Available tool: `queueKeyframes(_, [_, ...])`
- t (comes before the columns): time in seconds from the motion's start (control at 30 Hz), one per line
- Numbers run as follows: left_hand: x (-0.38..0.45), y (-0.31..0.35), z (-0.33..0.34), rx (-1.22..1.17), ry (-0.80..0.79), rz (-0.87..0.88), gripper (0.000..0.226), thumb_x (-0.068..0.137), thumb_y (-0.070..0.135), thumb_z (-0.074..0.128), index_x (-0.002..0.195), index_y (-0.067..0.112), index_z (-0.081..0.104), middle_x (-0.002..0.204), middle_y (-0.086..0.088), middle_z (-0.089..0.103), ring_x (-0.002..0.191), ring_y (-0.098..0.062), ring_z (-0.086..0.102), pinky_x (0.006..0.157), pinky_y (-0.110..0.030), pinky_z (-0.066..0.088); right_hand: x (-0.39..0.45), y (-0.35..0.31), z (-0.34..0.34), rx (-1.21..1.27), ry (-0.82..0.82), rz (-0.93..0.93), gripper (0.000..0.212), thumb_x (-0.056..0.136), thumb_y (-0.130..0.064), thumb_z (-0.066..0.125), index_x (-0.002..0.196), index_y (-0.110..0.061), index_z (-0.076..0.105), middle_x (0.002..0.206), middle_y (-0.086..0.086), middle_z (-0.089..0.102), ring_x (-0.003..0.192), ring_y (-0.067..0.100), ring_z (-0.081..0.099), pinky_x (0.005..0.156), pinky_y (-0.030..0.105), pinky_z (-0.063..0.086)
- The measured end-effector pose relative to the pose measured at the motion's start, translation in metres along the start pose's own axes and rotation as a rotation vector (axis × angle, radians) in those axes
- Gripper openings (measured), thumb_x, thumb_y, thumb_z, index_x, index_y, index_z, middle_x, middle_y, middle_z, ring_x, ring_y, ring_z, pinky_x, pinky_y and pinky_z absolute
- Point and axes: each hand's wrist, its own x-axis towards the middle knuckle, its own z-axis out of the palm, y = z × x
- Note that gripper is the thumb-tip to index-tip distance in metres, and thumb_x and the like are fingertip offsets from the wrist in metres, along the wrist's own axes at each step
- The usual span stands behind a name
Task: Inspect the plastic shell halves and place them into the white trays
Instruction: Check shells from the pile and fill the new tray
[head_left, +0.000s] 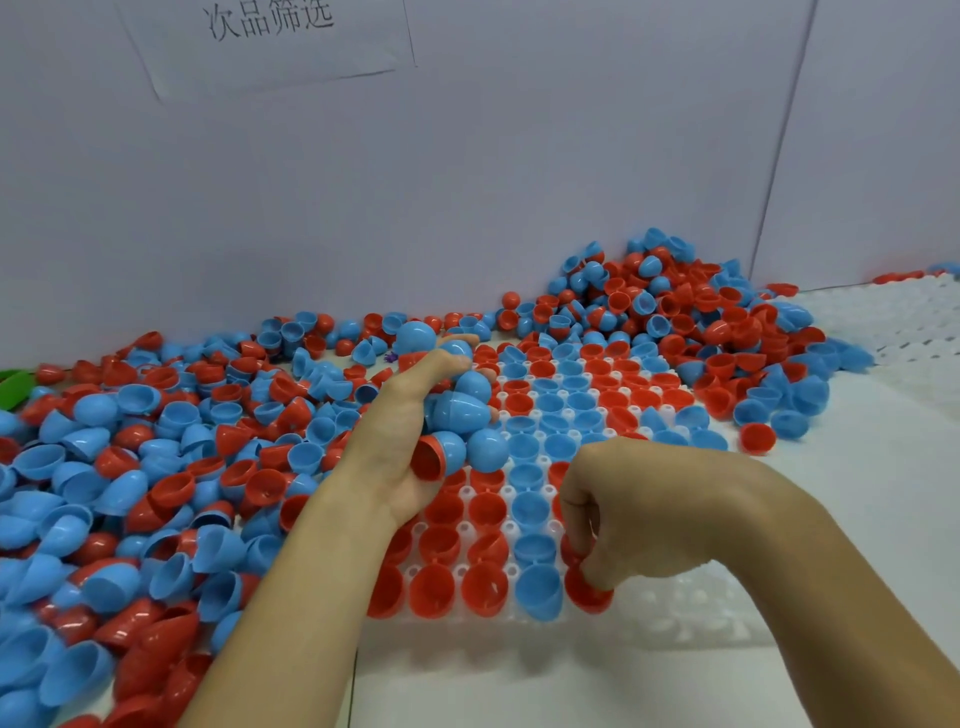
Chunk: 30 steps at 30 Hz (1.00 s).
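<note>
On the white tray (691, 613), most pockets look filled; heaps remain. My right hand (639, 509) pinches a red half (589, 592); my left hand (400, 431) cradles several halves.

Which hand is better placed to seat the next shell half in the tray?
The right hand: it pinches a red plastic shell half at the white plastic tray's near row, beside empty cups. The left hand is full of blue shell halves.
</note>
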Motion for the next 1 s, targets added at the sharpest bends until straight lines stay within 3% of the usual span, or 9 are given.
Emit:
queueKeyframes(0.17, [-0.001,-0.001,0.001,-0.006,0.005,-0.005,0.021,0.072,0.024,0.072,0.092,0.019,0.069,0.086,-0.007,0.066,0.061,-0.017,0.061,0.054,-0.027,0.056,0.001,-0.001,0.002,-0.023,-0.003,0.023,0.016,0.079,-0.031,0.082,0.09,-0.024,0.073,0.083,-0.011,0.068,0.074,0.01,0.064,0.063,0.023,0.054])
queueKeyframes(0.3, [-0.001,0.0,0.002,-0.016,0.017,-0.004,0.012,0.084,0.02,0.068,0.096,0.019,0.07,0.082,-0.006,0.069,0.059,-0.017,0.063,0.054,-0.027,0.056,0.0,0.0,0.001,-0.002,-0.017,0.012,0.02,0.08,-0.036,0.081,0.096,-0.027,0.075,0.08,-0.015,0.066,0.072,0.008,0.062,0.058,0.019,0.048])
queueKeyframes(0.4, [-0.002,0.001,0.002,-0.011,0.028,-0.006,0.008,0.088,0.02,0.065,0.096,0.019,0.07,0.078,-0.004,0.069,0.058,-0.016,0.064,0.053,-0.028,0.055,-0.002,0.001,0.0,0.013,-0.019,0.002,0.022,0.08,-0.041,0.079,0.1,-0.03,0.076,0.081,-0.018,0.066,0.074,0.007,0.062,0.061,0.018,0.05])
queueKeyframes(0.67, [-0.003,0.001,0.002,-0.024,0.025,-0.017,0.007,0.084,0.02,0.067,0.091,0.018,0.068,0.076,-0.004,0.067,0.057,-0.016,0.063,0.051,-0.028,0.055,-0.001,0.007,-0.002,0.039,-0.009,0.0,0.024,0.083,-0.046,0.075,0.098,-0.027,0.076,0.089,-0.014,0.072,0.08,0.009,0.066,0.069,0.022,0.056])
queueKeyframes(0.8, [-0.004,0.002,0.003,-0.016,0.033,-0.016,0.022,0.069,0.024,0.073,0.09,0.017,0.069,0.082,-0.007,0.068,0.057,-0.017,0.064,0.051,-0.028,0.055,0.001,0.013,-0.003,0.104,0.021,-0.02,0.02,0.086,-0.042,0.074,0.097,-0.026,0.077,0.088,-0.016,0.074,0.08,0.007,0.068,0.076,0.024,0.058])
queueKeyframes(0.9, [-0.004,0.002,0.002,-0.003,0.04,-0.014,0.03,0.063,0.027,0.074,0.092,0.017,0.072,0.087,-0.008,0.07,0.059,-0.017,0.065,0.053,-0.029,0.056,0.004,0.021,-0.007,0.131,0.161,-0.065,0.016,0.092,-0.036,0.067,0.102,-0.027,0.077,0.085,-0.019,0.071,0.077,0.001,0.067,0.07,0.017,0.057])
queueKeyframes(1.0, [-0.004,0.002,0.002,0.021,-0.006,-0.022,0.023,0.065,0.029,0.074,0.086,0.021,0.08,0.086,-0.006,0.072,0.062,-0.016,0.065,0.055,-0.029,0.056,0.012,0.026,-0.01,0.224,0.51,-0.132,0.016,0.096,-0.029,0.062,0.109,-0.032,0.071,0.08,-0.022,0.06,0.07,-0.003,0.063,0.053,0.009,0.047])
